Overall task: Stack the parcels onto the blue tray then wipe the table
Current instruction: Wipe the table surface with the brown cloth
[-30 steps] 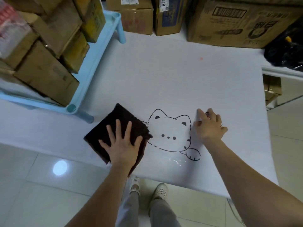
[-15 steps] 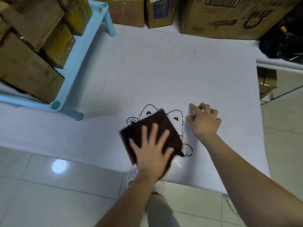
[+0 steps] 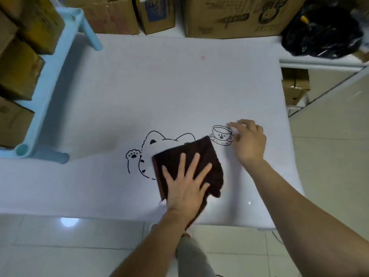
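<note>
My L hand (image 3: 185, 184) flat, fingers spread, pressing cloth (image 3: 201, 156) on table (image 3: 179, 86) near front edge. R hand (image 3: 249, 140) loose, empty, just right. Parcels (image 3: 18, 72) on blue tray (image 3: 50, 76). Most table lies fwd of cloth.

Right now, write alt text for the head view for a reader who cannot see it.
The left hand presses a brown cloth flat on the white table, over a cat drawing; the right hand rests beside it. Parcels fill the blue tray, left.

Cloth (image 3: 191, 156) under left hand (image 3: 185, 188): dark, plush fabric. Desk (image 3: 159, 86): smooth matt white (faint gloss by near edge). Parcels (image 3: 18, 70): cardboard.
</note>
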Motion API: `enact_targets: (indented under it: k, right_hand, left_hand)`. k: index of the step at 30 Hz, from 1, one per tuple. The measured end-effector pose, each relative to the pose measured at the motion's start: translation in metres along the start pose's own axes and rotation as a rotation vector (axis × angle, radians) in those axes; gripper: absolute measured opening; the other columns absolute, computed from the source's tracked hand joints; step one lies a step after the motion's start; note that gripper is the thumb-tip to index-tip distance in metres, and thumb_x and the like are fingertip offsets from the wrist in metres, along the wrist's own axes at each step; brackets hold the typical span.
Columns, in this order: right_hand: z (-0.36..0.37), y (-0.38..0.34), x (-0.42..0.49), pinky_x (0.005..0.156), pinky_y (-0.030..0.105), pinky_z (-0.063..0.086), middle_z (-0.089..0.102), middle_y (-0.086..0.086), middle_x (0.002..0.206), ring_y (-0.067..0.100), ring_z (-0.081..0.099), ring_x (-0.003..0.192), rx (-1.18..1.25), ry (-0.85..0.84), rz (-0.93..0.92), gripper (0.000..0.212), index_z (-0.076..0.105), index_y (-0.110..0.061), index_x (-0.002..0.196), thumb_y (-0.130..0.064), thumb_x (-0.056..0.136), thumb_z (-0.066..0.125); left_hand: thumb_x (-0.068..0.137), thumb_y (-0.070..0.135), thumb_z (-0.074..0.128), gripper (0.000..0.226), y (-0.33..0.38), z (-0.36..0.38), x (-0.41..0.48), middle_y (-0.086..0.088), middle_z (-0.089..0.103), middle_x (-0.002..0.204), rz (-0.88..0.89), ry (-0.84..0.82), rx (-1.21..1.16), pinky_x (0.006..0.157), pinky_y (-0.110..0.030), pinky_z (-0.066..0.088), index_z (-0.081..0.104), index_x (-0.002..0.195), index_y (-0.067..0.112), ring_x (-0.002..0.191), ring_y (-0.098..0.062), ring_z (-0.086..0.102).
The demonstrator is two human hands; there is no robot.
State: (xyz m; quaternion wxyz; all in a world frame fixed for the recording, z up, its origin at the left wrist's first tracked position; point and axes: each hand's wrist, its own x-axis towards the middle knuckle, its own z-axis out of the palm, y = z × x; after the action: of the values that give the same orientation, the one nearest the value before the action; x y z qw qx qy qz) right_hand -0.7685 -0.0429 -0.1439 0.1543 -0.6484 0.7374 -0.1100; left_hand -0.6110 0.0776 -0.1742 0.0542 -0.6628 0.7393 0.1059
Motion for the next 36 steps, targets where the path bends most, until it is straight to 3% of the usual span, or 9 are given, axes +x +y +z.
enact_targets:
  k: [4, 9, 13, 18, 20, 23, 26, 33, 36]
  right_hand:
    - [-0.020, 0.061, -0.020, 0.098, 0.045, 0.035, 0.043, 0.005, 0.140, 0.033, 0.037, 0.127, 0.006, 0.080, 0.390, 0.043, 0.062, -0.026, 0.121, -0.003, 0.087, 0.047]
    - [-0.028, 0.101, -0.036, 0.089, 0.038, 0.043, 0.044, 0.016, 0.136, 0.038, 0.050, 0.115, 0.230, 0.070, 0.530, 0.045, 0.052, -0.021, 0.134, -0.008, 0.092, 0.046]
    - [-0.030, 0.106, -0.036, 0.086, 0.028, 0.039, 0.047, 0.011, 0.136, 0.031, 0.054, 0.114, 0.318, 0.020, 0.536, 0.049, 0.046, -0.021, 0.140, -0.009, 0.093, 0.045]
    - [-0.028, 0.108, -0.033, 0.088, 0.034, 0.045, 0.047, 0.009, 0.133, 0.029, 0.057, 0.108, 0.327, 0.021, 0.568, 0.048, 0.048, -0.027, 0.138, -0.011, 0.092, 0.046]
    - [-0.026, 0.108, -0.031, 0.085, 0.035, 0.047, 0.048, 0.011, 0.131, 0.031, 0.057, 0.106, 0.333, 0.031, 0.577, 0.048, 0.048, -0.025, 0.136, -0.009, 0.091, 0.045]
    - [-0.023, 0.104, -0.029, 0.087, 0.041, 0.047, 0.050, 0.014, 0.126, 0.035, 0.055, 0.107, 0.302, 0.092, 0.582, 0.043, 0.050, -0.022, 0.132, -0.010, 0.091, 0.046]
    - [-0.023, 0.102, -0.020, 0.092, 0.043, 0.043, 0.048, 0.013, 0.128, 0.034, 0.049, 0.113, 0.265, 0.147, 0.635, 0.037, 0.055, -0.020, 0.124, -0.008, 0.091, 0.045]
    - [-0.021, 0.084, 0.008, 0.104, 0.039, 0.030, 0.038, 0.007, 0.146, 0.029, 0.035, 0.132, 0.175, 0.218, 0.542, 0.037, 0.062, -0.018, 0.121, -0.005, 0.090, 0.046]
    - [-0.016, 0.070, 0.023, 0.105, 0.040, 0.027, 0.043, 0.008, 0.144, 0.030, 0.035, 0.134, 0.119, 0.241, 0.371, 0.041, 0.062, -0.016, 0.124, -0.001, 0.088, 0.049]
  left_hand:
    - [0.098, 0.049, 0.019, 0.050, -0.023, -0.014, 0.035, 0.004, -0.007, 0.160, -0.431, -0.014, -0.159, 0.103, -0.076, 0.003, 0.007, 0.147, 0.047, 0.145, -0.031, -0.014]
    - [0.087, 0.050, 0.036, 0.050, 0.075, 0.006, -0.007, -0.005, 0.034, 0.152, 0.028, -0.016, -0.088, 0.095, -0.079, 0.011, 0.045, 0.135, 0.040, 0.140, -0.042, 0.020]
    - [0.081, 0.051, 0.036, 0.050, 0.121, 0.012, -0.012, -0.002, 0.038, 0.150, 0.356, -0.075, -0.007, 0.096, -0.078, 0.009, 0.049, 0.129, 0.043, 0.140, -0.040, 0.020]
    - [0.098, 0.047, 0.029, 0.048, 0.100, -0.012, 0.072, 0.006, -0.001, 0.160, 0.114, -0.078, -0.086, 0.101, -0.075, -0.001, 0.016, 0.144, 0.050, 0.146, -0.030, -0.010]
    - [0.097, 0.047, 0.032, 0.049, 0.105, -0.015, 0.073, 0.004, 0.001, 0.160, 0.029, -0.049, -0.067, 0.100, -0.077, 0.001, 0.017, 0.144, 0.048, 0.146, -0.032, -0.008]
    - [0.085, 0.049, 0.054, 0.050, 0.127, -0.002, 0.026, 0.002, 0.031, 0.153, 0.308, -0.039, -0.068, 0.096, -0.079, 0.011, 0.045, 0.133, 0.043, 0.143, -0.038, 0.019]
    - [0.082, 0.049, 0.036, 0.046, 0.112, -0.002, 0.035, 0.009, 0.042, 0.146, 0.515, -0.029, 0.024, 0.093, -0.079, 0.023, 0.053, 0.125, 0.047, 0.139, -0.030, 0.030]
    - [0.099, 0.048, 0.021, 0.050, 0.049, -0.029, 0.139, 0.007, -0.004, 0.160, -0.152, 0.032, -0.072, 0.101, -0.077, 0.006, 0.008, 0.147, 0.047, 0.146, -0.028, -0.009]
    - [0.092, 0.048, 0.032, 0.049, 0.084, -0.022, 0.107, 0.003, 0.025, 0.156, 0.211, 0.006, -0.072, 0.095, -0.081, 0.016, 0.034, 0.141, 0.043, 0.144, -0.035, 0.013]
